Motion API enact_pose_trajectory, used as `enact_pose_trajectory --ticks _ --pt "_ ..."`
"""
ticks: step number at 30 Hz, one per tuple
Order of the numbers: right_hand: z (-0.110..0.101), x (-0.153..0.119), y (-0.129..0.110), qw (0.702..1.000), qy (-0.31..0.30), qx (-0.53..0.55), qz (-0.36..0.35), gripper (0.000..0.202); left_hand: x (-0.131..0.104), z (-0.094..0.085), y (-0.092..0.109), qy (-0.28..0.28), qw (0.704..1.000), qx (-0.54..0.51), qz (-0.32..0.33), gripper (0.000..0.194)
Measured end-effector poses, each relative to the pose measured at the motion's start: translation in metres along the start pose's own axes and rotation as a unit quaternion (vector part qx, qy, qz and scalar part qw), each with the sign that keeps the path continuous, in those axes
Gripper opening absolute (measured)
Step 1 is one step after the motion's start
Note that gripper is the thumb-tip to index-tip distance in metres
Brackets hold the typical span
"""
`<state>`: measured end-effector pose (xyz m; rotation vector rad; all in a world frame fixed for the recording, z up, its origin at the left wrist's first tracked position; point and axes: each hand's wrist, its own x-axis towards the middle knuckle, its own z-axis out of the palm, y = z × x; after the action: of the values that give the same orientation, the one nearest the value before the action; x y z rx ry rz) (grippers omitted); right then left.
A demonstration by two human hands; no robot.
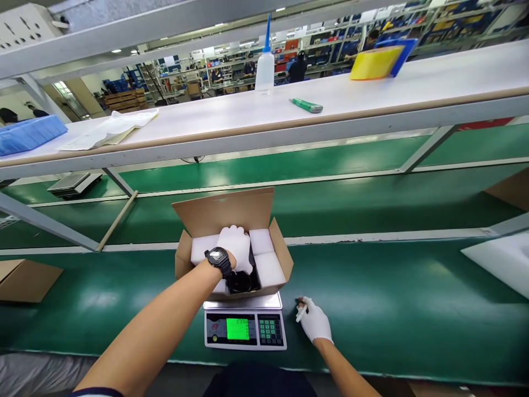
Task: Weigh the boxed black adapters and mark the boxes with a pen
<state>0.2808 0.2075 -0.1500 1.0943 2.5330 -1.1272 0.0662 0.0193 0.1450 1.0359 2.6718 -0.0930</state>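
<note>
1. Head view, the hands. The left hand point(235, 246), in a white glove with a black watch point(219, 259) on the wrist, reaches into the open cardboard box point(278, 242). Its fingers are curled down over the white foam point(268, 268) and a dark item point(242, 281) in the middle. Whether it grips the item or only presses on it, I cannot tell.
2. The right hand point(314, 321), also gloved, rests on the green belt point(392, 298) just right of the scale point(245, 326). It is closed narrowly round a small pen-like thing point(300, 312).
3. The box sits on the scale's steel plate, near the belt's front edge, and overhangs the plate on both sides.
4. What could go wrong, as I judge it: the hand's downward push adds to the weight, so the lit green display point(237, 328) may read false. A push off centre could tip the overhanging box or slide it from the plate. The raised rear flap could fold down onto the hand.
5. The surface: the green belt runs left to right. Another box point(25, 278) lies at its left edge, and a white sheet point(500, 262) at its right edge.
6. Above is a white shelf point(454, 77) with a squeeze bottle point(265, 60), a green tool point(306, 105), a yellow pad point(376, 62), papers point(111, 128) and a blue tray point(28, 134).
7. The room behind is a factory hall with racks and other workers seated far off.
</note>
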Motion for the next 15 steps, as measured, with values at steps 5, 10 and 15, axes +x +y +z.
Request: enact_pose_trajectory --ticks 5,10,15 --pt "-0.004 0.000 -0.002 1.000 0.003 0.015 -0.006 0.032 -0.028 -0.022 0.005 0.002 0.999 0.012 0.031 0.067" --pt "-0.003 -0.006 0.009 0.996 -0.019 0.089 0.014 0.031 -0.066 -0.067 -0.019 0.315 0.947 0.037 0.058 0.037" --pt "-0.025 -0.007 -0.002 0.984 0.021 0.178 0.021 0.043 -0.090 -0.086 -0.043 0.422 0.902 0.091 -0.005 0.046"
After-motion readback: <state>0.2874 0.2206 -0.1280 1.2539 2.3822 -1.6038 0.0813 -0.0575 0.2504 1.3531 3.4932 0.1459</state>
